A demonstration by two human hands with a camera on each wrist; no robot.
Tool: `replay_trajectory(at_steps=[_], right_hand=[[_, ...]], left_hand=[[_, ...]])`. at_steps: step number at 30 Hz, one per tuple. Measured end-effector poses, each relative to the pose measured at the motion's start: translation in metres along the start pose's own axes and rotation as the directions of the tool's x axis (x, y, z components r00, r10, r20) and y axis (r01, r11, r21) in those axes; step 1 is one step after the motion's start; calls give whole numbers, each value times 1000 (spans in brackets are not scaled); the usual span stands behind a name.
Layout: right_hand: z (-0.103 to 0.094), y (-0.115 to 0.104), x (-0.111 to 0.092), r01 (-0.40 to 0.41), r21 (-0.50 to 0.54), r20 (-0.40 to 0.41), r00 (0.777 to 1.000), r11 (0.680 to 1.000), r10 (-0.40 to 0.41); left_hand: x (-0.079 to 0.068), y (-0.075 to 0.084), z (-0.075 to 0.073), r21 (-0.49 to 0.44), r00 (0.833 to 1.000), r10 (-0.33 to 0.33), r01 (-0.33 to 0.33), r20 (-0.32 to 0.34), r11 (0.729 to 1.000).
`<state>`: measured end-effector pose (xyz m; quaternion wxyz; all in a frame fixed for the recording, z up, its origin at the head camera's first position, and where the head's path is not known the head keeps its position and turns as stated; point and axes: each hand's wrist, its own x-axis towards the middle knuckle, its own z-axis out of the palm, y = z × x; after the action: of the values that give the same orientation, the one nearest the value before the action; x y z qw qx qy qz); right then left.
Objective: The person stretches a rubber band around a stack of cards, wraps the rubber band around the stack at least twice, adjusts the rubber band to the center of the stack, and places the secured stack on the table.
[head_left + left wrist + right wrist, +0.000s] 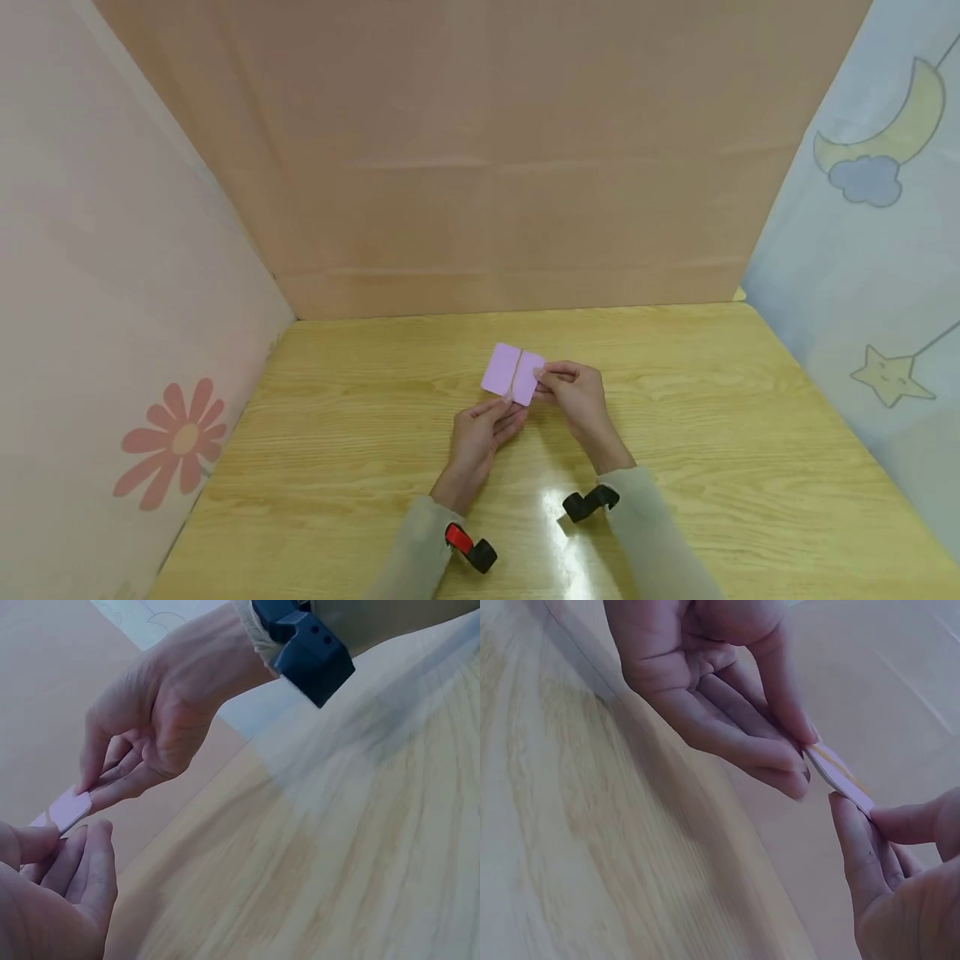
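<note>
A thin pink card or small stack of cards point(498, 369), with rounded corners, is held up over the table between both hands. Around its middle runs a narrow yellowish rubber band point(517, 372). My left hand point(475, 437) pinches the near edge between thumb and fingers, close to the band. At the right edge, my right hand point(581, 398) pinches a corner, thumb on top. The right wrist view shows the pink card point(840, 777) nearly edge-on, with the band across its face. How many layers it has I cannot tell.
A light wooden table point(337, 450) lies beneath the hands. Behind it stands a plain brownish-orange backdrop point(487, 208). Pale side panels carry a red flower point(183, 439) at left and a moon point(911, 117) and star point(891, 377) at right. Each wrist wears a black camera mount.
</note>
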<state>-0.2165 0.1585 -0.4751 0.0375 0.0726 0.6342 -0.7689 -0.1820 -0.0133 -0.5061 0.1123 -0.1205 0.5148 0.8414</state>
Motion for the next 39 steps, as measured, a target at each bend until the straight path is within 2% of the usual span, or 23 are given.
replay_trajectory(at_steps=[7,14,18,32,39], right_hand=[[1,-1,3,-25,-5,5,1000,1000,25],[-2,-2,4,-46,-18,54,997,999,47],[-4,-3,4,-50,-27,56,997,998,52],[-7,-5,5,-70,-44,73,995,997,73],[-7,-7,5,-65,-44,84,994,997,69]], left_hand=[[2,3,-4,38,999,17,-18,36,999],[2,6,-8,151,998,1,-9,55,988],[3,12,-13,207,999,-9,-1,51,978],[6,14,-16,172,999,-21,14,38,985],[6,17,-14,161,1000,-5,1,27,987]])
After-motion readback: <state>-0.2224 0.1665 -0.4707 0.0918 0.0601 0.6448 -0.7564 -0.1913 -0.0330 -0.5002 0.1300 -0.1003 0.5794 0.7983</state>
